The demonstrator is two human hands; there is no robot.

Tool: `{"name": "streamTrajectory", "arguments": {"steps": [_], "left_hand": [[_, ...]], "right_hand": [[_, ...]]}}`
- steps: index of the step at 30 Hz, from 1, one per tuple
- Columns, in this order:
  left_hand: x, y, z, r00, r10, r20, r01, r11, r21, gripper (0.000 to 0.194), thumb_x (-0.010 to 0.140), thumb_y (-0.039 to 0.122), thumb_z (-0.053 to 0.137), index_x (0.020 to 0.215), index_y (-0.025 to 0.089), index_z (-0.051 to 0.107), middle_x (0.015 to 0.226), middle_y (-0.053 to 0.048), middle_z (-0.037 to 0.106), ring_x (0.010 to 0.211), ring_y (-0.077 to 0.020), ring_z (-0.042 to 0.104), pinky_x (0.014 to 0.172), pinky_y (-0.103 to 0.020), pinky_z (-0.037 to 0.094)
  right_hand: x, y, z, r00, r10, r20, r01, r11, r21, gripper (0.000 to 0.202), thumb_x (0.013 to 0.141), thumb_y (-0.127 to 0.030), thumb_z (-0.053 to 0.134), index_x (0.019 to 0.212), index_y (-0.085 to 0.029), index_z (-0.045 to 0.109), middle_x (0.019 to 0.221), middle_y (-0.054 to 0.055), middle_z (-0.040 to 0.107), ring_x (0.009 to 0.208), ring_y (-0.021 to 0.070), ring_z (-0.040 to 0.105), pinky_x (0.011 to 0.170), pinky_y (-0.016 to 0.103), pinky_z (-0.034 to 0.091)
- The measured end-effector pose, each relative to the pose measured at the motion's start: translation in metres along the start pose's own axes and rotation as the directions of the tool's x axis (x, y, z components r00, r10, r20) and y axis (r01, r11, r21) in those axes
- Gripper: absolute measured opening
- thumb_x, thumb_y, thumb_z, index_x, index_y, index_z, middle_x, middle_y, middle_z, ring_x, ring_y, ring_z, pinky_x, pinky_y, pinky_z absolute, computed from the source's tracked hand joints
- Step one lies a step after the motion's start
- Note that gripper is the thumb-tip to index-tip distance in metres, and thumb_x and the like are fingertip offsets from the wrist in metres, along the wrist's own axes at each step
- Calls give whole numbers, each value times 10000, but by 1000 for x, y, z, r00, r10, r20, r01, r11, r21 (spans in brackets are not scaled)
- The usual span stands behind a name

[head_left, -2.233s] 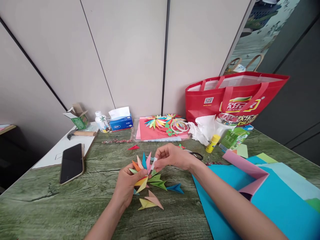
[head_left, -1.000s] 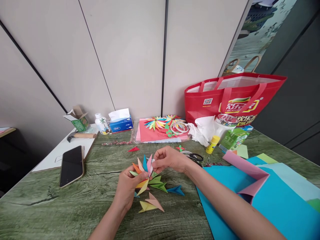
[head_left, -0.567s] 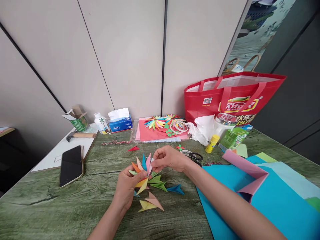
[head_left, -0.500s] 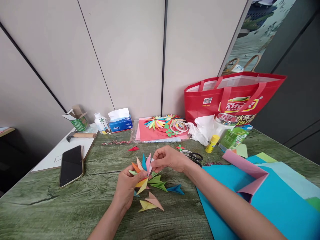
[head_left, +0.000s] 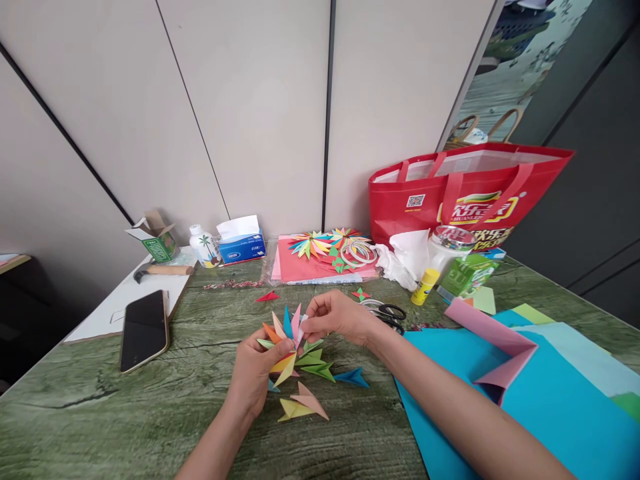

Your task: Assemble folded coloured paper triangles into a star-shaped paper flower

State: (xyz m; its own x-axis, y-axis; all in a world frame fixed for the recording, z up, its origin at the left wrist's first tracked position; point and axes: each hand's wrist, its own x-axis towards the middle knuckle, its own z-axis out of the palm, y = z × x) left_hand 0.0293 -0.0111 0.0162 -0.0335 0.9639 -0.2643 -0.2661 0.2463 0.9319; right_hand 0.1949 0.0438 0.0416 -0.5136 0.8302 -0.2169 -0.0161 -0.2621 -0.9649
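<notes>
The left hand (head_left: 257, 365) has its thumb and fingers closed on the paper fan (head_left: 287, 325), the thumb laid over the near face close to where the folded points meet. The right hand (head_left: 337, 317) pinches a small white strip (head_left: 302, 329) between thumb and fingertips, with barely any opening, at the fan's one o'clock side, beside a pink point. The other fingers of that hand are curled in (they hide part of the strip).

The fan is held over the table (head_left: 200, 413); its points show orange, peach, blue, pink and yellow. Taking it as the clock's centre, with twelve away from the person, green folded pieces (head_left: 319, 368) lie at four o'clock, though I can't tell whether they join it. A blue folded piece (head_left: 353, 377) sits farther out at four, and a yellow piece (head_left: 295, 409) touches a peach piece (head_left: 311, 401) between five and six.

A red folded piece (head_left: 269, 296) is at eleven, two multicoloured paper stars (head_left: 311, 245) are at twelve, and the scissors (head_left: 391, 311) and glue stick (head_left: 425, 287) lie between two and three. The phone (head_left: 144, 331) rests at nine, and large blue paper (head_left: 570, 413) spreads from three to four.
</notes>
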Motion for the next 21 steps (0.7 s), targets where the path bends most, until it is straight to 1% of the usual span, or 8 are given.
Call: {"name": "streamTrajectory", "arguments": {"steps": [9,14,17,21], "left_hand": [[-1,1,0,1000,3,-1,-3,1000,-2,322,492,269,788,725,126,617,578,-54,686,507,-177,623,496,-277,499],[-1,1,2,1000,6,-20,-6,1000,0,323,484,288,792,710,132,621,574,-52,686,499,-179,621,473,-271,495],[-2,2,3,999,2,-51,-3,1000,-13,329,452,287,803,676,134,617,560,-45,681,470,-165,607,453,-258,488],[-1,2,4,996,0,-90,-1,1000,-21,330,414,284,813,615,132,599,523,-33,666,439,-149,586,437,-249,481]], "right_hand": [[1,3,2,998,-65,-18,64,996,-63,324,491,-343,773,594,-133,548,531,-15,620,516,112,613,540,223,480],[1,6,3,993,-115,-29,111,988,-109,334,479,-338,770,617,-146,534,539,-18,617,519,128,612,525,233,464],[3,10,6,984,-167,-65,154,974,-167,300,496,-299,753,616,-152,522,533,-18,603,517,127,598,513,228,453],[6,17,12,960,-237,-147,185,936,-300,223,515,-210,711,613,-159,516,569,-9,599,525,112,567,511,218,443]]}}
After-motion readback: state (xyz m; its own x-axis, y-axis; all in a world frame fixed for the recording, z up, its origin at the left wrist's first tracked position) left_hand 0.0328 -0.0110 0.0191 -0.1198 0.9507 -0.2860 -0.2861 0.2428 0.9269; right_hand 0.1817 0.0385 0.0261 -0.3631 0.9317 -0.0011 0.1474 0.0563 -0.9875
